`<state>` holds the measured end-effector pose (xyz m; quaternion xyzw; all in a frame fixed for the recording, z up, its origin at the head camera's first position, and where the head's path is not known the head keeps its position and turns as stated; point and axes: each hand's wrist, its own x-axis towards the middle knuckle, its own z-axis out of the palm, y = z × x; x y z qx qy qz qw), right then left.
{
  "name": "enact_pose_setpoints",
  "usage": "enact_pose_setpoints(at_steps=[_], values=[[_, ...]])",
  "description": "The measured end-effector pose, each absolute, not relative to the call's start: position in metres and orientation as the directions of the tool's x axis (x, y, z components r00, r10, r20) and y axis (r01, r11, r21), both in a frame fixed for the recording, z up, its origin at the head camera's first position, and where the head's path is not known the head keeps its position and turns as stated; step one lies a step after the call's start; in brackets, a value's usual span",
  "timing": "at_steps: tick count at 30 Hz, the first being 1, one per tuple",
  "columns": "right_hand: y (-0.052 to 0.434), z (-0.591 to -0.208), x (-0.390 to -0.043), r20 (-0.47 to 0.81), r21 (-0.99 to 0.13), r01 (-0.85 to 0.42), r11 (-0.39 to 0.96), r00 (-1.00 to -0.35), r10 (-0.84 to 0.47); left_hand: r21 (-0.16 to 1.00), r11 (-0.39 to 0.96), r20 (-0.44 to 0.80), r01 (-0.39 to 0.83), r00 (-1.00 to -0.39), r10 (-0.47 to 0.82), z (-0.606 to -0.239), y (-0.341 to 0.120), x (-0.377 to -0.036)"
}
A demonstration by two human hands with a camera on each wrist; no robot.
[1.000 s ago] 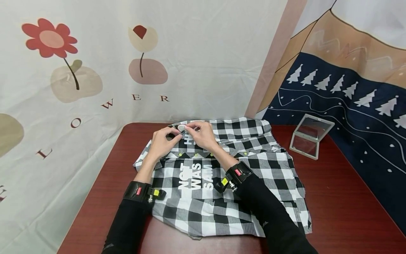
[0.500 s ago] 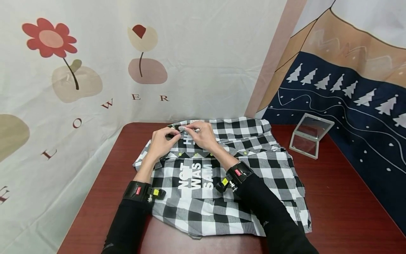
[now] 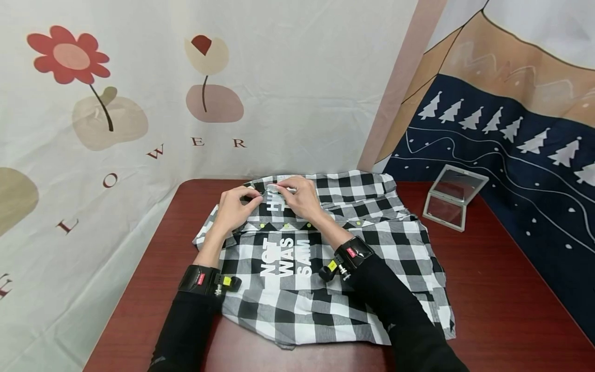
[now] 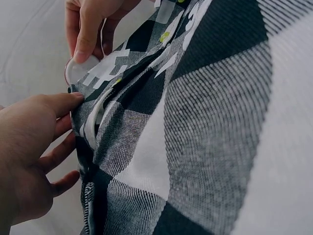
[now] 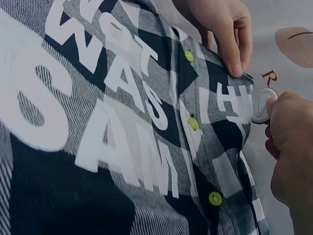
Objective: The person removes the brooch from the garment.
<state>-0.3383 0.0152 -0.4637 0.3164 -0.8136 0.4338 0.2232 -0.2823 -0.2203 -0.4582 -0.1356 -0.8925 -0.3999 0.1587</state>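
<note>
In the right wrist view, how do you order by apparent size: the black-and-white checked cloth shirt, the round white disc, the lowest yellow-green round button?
1. Black-and-white checked cloth shirt
2. Round white disc, partly hidden
3. Lowest yellow-green round button

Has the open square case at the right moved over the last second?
No. In the head view, the open square case keeps its place against the table; the whole picture drifts slightly.
</note>
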Motion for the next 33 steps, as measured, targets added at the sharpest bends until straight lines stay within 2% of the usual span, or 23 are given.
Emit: enact_pose_setpoints(at_steps=[14, 20, 33], values=[[0.060, -0.456, -0.334, 0.615, -0.654, -0.626, 0.425, -0.767, -0.184, 0.616, 0.717, 0.355, 0.327, -0.927, 0.118, -0.458, -0.221, -0.278], [0.080, -0.453, -0.329, 0.581, -0.695, -0.593, 0.406, -0.796, -0.168, 0.583, 0.749, 0.328, 0.316, -0.934, 0.139, -0.454, -0.219, -0.276], [0.108, -0.451, -0.322, 0.504, -0.762, -0.511, 0.398, -0.854, -0.130, 0.472, 0.785, 0.175, 0.401, -0.915, 0.362, -0.424, -0.198, -0.262]])
